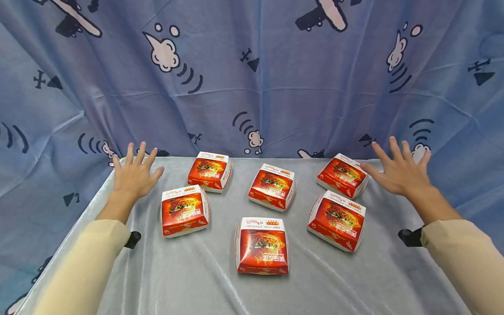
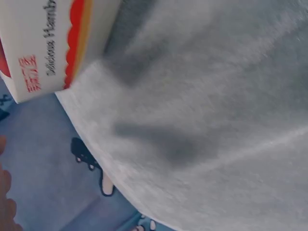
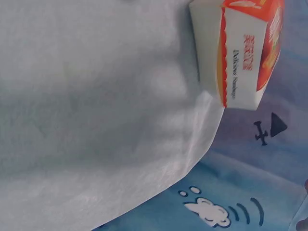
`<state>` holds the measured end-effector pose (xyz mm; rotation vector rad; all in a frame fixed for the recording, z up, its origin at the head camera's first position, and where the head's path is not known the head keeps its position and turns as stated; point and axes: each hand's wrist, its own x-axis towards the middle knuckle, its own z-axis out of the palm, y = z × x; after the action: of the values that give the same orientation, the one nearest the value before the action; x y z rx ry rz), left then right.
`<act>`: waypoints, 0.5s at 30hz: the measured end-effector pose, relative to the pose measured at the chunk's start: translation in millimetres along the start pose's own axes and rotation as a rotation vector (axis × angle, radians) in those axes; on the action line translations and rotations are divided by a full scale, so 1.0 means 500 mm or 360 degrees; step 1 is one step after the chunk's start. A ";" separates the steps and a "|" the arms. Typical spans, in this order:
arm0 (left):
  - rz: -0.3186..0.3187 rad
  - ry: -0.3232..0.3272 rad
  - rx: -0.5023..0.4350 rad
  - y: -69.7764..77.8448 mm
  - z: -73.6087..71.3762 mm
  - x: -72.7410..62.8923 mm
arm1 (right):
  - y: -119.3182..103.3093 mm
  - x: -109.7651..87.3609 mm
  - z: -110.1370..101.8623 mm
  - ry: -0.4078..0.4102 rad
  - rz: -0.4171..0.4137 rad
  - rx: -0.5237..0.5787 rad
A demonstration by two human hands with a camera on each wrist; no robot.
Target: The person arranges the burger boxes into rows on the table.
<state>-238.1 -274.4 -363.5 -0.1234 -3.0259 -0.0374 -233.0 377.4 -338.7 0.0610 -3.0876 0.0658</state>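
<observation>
Several red-and-white burger boxes lie on a table under a grey cloth (image 1: 204, 280). My left hand (image 1: 135, 173) hovers open with spread fingers over the far left corner, nearest the left front box (image 1: 184, 210) and the back left box (image 1: 210, 171). My right hand (image 1: 397, 170) is open too, fingers spread, its thumb just beside the back right box (image 1: 342, 175). Neither hand holds anything. The left wrist view shows a box side (image 2: 53, 43) at the cloth edge; the right wrist view shows a box (image 3: 240, 53) near the cloth's edge.
More boxes sit at the centre back (image 1: 272, 187), front centre (image 1: 262, 251) and right (image 1: 337, 220). A blue curtain (image 1: 252, 78) printed with planes and clouds hangs close behind the table and around its sides. Bare cloth (image 3: 86, 106) lies toward the front.
</observation>
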 end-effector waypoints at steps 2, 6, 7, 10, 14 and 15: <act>0.0014 -0.0002 0.0009 0.010 -0.002 0.003 | -0.009 0.001 -0.002 -0.0002 -0.0017 -0.0003; 0.0046 0.0000 -0.0014 0.029 -0.005 0.010 | -0.030 0.005 -0.008 -0.0021 -0.0042 0.0004; 0.0051 -0.0002 -0.0023 0.034 -0.005 0.011 | -0.035 0.007 -0.010 -0.0026 -0.0048 0.0007; 0.0064 -0.0009 -0.0048 0.049 -0.006 0.016 | -0.052 0.013 -0.013 -0.0044 -0.0069 0.0027; 0.0070 -0.0047 -0.0086 0.068 -0.006 0.022 | -0.071 0.019 -0.016 -0.0074 -0.0093 0.0088; 0.0071 -0.0056 -0.0099 0.073 -0.006 0.023 | -0.076 0.020 -0.017 -0.0083 -0.0096 0.0101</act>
<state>-246.2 -237.3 -358.8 -0.1989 -3.0565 -0.1266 -241.1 339.2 -328.0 0.1608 -3.1327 0.1622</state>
